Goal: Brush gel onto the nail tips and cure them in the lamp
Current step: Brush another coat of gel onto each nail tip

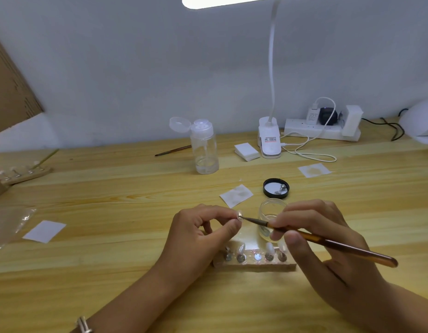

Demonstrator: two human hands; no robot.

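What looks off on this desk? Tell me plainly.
The clear plastic pump bottle stands with its flip cap open. Two white square wipes lie stained. The black round lid holds a small metal part.

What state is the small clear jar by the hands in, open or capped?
Open. The clear jar has no lid on it; a black lid lies upturned on the table behind it, apart.

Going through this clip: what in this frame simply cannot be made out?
Head view:
The nail tip, pinched and mostly covered by the left hand; any gel on it is too small to see.
The jar, partly behind the right hand and brush; fill level unclear.
The white dome, cut by the right edge; its opening is unseen.
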